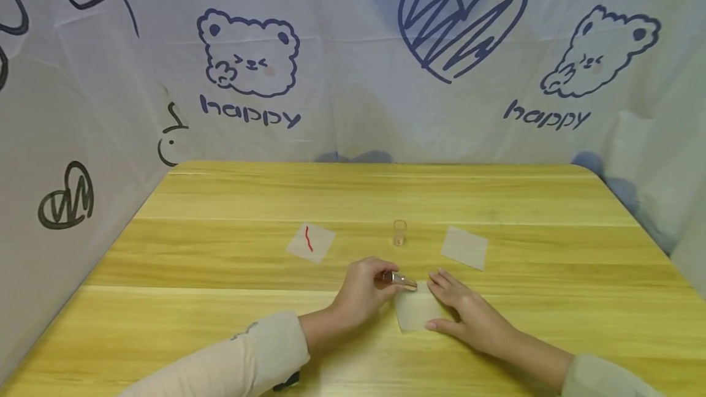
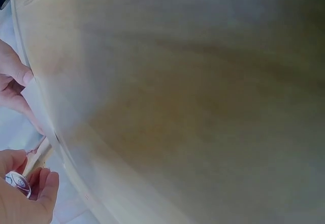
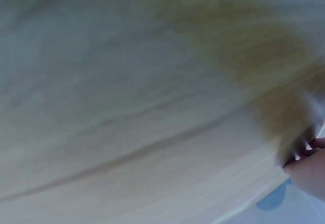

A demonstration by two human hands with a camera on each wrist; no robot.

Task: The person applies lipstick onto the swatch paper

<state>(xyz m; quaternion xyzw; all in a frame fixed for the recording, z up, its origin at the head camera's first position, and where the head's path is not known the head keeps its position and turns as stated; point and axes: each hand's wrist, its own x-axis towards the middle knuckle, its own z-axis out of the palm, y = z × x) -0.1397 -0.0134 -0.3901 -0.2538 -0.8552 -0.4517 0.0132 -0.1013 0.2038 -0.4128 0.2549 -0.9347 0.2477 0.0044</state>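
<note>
In the head view the left hand (image 1: pixel 364 293) grips a small tube (image 1: pixel 398 279) with a metallic band, its tip over the top left corner of a pale square sheet (image 1: pixel 416 311). The right hand (image 1: pixel 474 320) rests on that sheet's right edge, thumb and fingers spread and fairly straight. The left wrist view shows the left hand (image 2: pixel 28 188) curled round the tube's shiny round end (image 2: pixel 18 182), with the right hand (image 2: pixel 12 82) at the sheet's edge. Only part of the right hand (image 3: pixel 310 170) shows in the right wrist view.
A clear cap (image 1: pixel 399 233) stands behind the hands on the wooden table (image 1: pixel 220 262). Back left lies a pale sheet (image 1: pixel 325 241) with a red wavy line; back right lies an unmarked sheet (image 1: pixel 465 249). Cloth with drawings (image 1: pixel 353 78) hangs behind the table.
</note>
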